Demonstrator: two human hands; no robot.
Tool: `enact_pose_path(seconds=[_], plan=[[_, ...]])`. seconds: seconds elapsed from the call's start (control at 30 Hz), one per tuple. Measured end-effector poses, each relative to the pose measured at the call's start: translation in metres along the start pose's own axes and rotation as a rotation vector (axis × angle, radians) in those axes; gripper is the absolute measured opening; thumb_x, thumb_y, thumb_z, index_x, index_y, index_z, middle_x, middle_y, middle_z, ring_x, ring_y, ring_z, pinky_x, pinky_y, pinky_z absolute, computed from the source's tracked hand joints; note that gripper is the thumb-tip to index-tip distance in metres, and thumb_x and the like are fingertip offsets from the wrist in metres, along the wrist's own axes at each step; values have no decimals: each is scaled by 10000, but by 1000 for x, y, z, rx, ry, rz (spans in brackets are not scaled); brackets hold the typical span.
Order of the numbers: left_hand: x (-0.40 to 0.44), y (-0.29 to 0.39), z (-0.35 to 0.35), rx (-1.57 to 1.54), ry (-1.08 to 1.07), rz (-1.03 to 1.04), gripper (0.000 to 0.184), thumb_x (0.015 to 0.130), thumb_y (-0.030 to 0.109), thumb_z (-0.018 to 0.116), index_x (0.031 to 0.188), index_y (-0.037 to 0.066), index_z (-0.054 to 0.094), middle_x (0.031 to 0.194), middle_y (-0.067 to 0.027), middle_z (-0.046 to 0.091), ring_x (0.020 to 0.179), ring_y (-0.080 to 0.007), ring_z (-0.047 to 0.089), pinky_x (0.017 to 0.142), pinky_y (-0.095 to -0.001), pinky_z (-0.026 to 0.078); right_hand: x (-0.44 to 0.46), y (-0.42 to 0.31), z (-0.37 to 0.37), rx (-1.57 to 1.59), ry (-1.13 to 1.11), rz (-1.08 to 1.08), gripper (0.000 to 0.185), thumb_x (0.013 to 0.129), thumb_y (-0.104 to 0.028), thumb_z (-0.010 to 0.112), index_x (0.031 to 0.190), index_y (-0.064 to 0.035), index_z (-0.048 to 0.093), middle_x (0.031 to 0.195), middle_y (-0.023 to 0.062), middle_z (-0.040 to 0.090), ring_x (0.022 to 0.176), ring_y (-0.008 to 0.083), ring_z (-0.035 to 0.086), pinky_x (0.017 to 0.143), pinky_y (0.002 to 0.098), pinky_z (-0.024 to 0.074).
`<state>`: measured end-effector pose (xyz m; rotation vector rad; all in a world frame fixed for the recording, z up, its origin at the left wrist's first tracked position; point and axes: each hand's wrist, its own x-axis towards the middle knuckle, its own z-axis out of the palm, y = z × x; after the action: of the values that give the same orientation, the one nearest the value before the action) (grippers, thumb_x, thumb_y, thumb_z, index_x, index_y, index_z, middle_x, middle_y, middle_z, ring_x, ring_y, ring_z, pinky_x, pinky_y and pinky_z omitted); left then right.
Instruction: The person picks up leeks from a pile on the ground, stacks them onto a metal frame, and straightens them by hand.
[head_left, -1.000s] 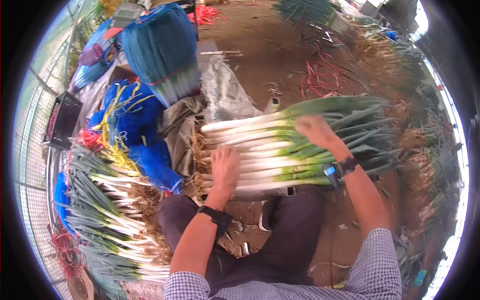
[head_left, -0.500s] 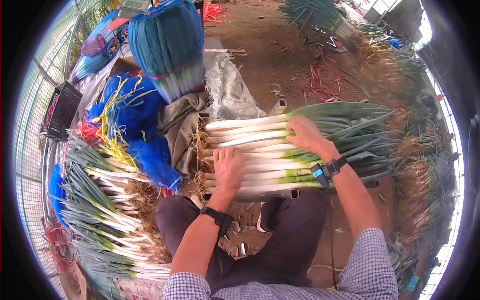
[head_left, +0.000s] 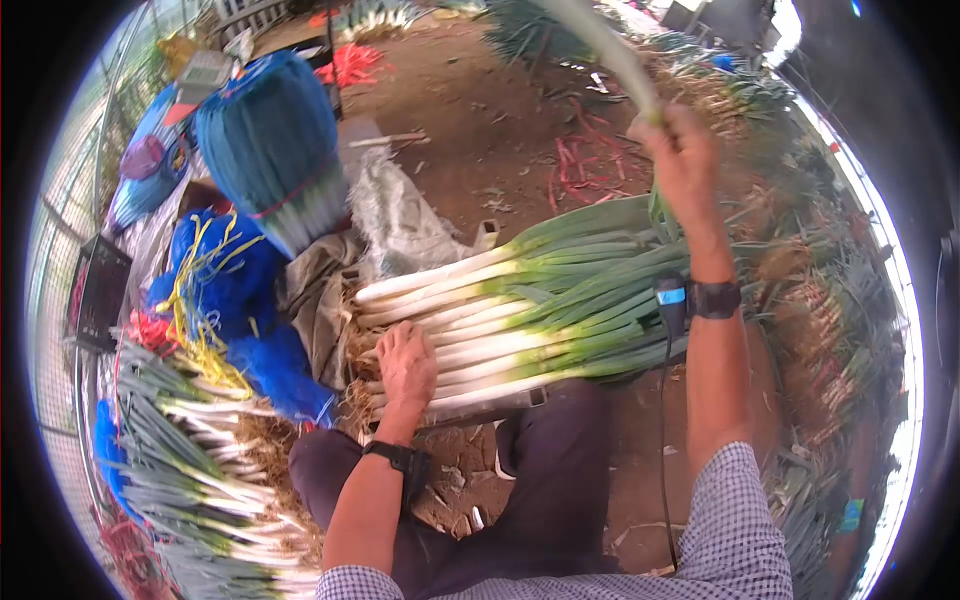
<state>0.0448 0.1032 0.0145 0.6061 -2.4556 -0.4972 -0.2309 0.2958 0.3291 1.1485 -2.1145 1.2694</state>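
Note:
Lying crosswise in front of my knees is a layer of long green onions (head_left: 500,318), white stalks and roots to the left, green leaves to the right. My left hand (head_left: 407,365) rests on the white stalks near the root end, fingers laid over them without gripping. Raised at the upper right, my right hand (head_left: 685,165) is closed around a single green onion (head_left: 612,48), whose pale stalk points up and out of view. Its leaves appear to hang below the hand. A metal support (head_left: 486,236) shows under the layer's far edge.
At my left lies a pile of green onions (head_left: 190,470). Blue netting with yellow ties (head_left: 245,270) and a brown cloth (head_left: 318,290) sit beyond it. A large wrapped bundle (head_left: 268,140) stands upright farther back. More onions (head_left: 815,330) line the right side; red strings (head_left: 590,160) litter the ground.
My right hand has lifted one green onion off the layer, up and to the right. My left hand stays on the stalks near the roots. The camera view has shifted.

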Motion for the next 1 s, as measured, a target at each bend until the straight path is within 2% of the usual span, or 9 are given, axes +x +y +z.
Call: enact_pose_path(seconds=[0.27, 0.3, 0.43, 0.53, 0.63, 0.83, 0.9, 0.93, 1.0], plan=[[0, -2, 0, -39, 25, -8, 148, 940, 139, 587, 1039, 46, 647, 1142, -123, 613, 1153, -340, 541, 1035, -476, 388, 41, -68, -120, 421, 618, -76, 418, 1080, -322, 474, 1203, 52, 615, 1006, 148, 717, 863, 208, 698, 781, 328, 544], [-1, -4, 3, -34, 32, -5, 148, 936, 135, 588, 1038, 47, 649, 1135, -120, 615, 1149, -336, 541, 1037, -474, 384, 41, -74, -131, 520, 651, -69, 457, 1081, -320, 456, 1293, 79, 528, 993, 164, 698, 851, 238, 697, 762, 338, 546], [-4, -8, 5, -52, -12, -18, 178, 906, 128, 616, 1058, 41, 649, 1180, -142, 603, 1187, -350, 525, 1070, -493, 363, 31, -89, -170, 630, 723, -124, 495, 1076, -333, 445, 1349, 80, 462, 893, 146, 654, 750, 225, 653, 700, 366, 556], [-15, 2, -3, 88, 133, 32, 259, 873, 134, 653, 1111, 33, 651, 1257, -180, 571, 1244, -385, 488, 1098, -524, 334, 21, -110, -192, 552, 744, -184, 456, 1069, -306, 481, 1320, 75, 503, 886, 143, 656, 687, 191, 622, 663, 354, 555], [-25, 25, -30, 16, 69, 103, 377, 830, 135, 704, 1183, 24, 632, 1301, -197, 547, 1274, -401, 465, 1114, -549, 311, 19, -136, -200, 496, 742, -287, 384, 1046, -279, 552, 1244, 46, 596, 831, 102, 662, 662, 149, 621, 634, 309, 547], [-44, 101, -151, -71, 117, 414, 398, 801, 51, 730, 1184, 39, 623, 1244, -151, 566, 1232, -375, 502, 1129, -560, 312, -8, -177, -114, 277, 329, -296, 274, 961, -257, 693, 1158, -71, 736, 783, -15, 687, 670, 43, 576, 613, 245, 479], [-57, 134, -222, -9, 208, 498, 413, 817, 30, 706, 1221, 44, 617, 1281, -150, 568, 1263, -379, 502, 1131, -579, 307, -47, -200, -43, 122, 193, -406, 264, 910, -203, 716, 1154, -111, 748, 876, 75, 731, 764, 214, 682, 686, 359, 540], [-66, 145, -257, -15, 236, 533, 427, 817, 24, 703, 1236, 42, 622, 1336, -154, 562, 1289, -386, 495, 1132, -587, 302, -57, -198, -3, 63, 156, -737, 270, 874, -160, 710, 1138, -118, 748, 932, 109, 707, 860, 291, 670, 737, 422, 535], [-88, 163, -316, 179, 322, 500, 399, 848, 69, 685, 1240, 34, 625, 1374, -165, 553, 1314, -385, 480, 1132, -585, 297, -111, -214, 62, 82, -56, -688, 280, 834, -121, 699, 1111, -128, 741, 900, 95, 660, 879, 298, 635, 781, 449, 504]])
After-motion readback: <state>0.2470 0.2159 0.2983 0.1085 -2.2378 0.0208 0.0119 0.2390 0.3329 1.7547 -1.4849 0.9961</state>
